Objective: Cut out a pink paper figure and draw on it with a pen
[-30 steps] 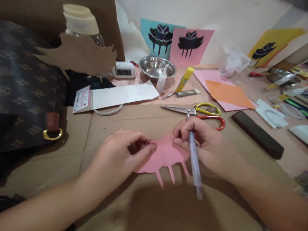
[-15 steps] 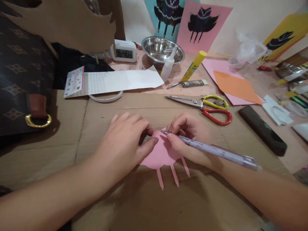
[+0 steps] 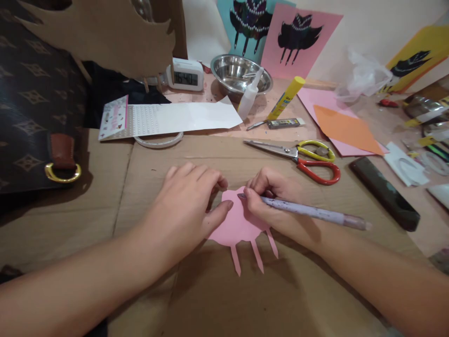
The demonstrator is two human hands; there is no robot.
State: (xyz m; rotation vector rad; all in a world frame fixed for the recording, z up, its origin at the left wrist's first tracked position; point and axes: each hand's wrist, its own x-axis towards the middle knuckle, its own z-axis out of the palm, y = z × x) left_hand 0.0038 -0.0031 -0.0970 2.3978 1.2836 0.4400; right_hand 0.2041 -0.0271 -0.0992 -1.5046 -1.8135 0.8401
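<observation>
A pink paper cutout [image 3: 235, 222] with a scalloped edge and three pointed strips lies on the brown cardboard [image 3: 210, 299]. On its left side rests my left hand [image 3: 191, 199], palm down, the thumb on the paper and apart from the bent index finger. My right hand [image 3: 268, 192] is closed around a pale purple patterned pen [image 3: 315, 212]. The pen's tip is at the upper part of the cutout, and its back end points right. Both hands cover parts of the cutout's sides.
Scissors [image 3: 312, 161] with yellow and red handles lie behind my right hand, a dark oblong case [image 3: 386, 194] to the right. Farther back are a pearl sticker sheet [image 3: 189, 117], a glue stick [image 3: 286, 98], a metal bowl [image 3: 224, 77] and a clock [image 3: 185, 75]. A patterned bag [image 3: 31, 93] stands left.
The pen has turned a little in my right hand: its back end is higher and its clip no longer shows. The whole view has shifted slightly. My left hand stays on the cutout.
</observation>
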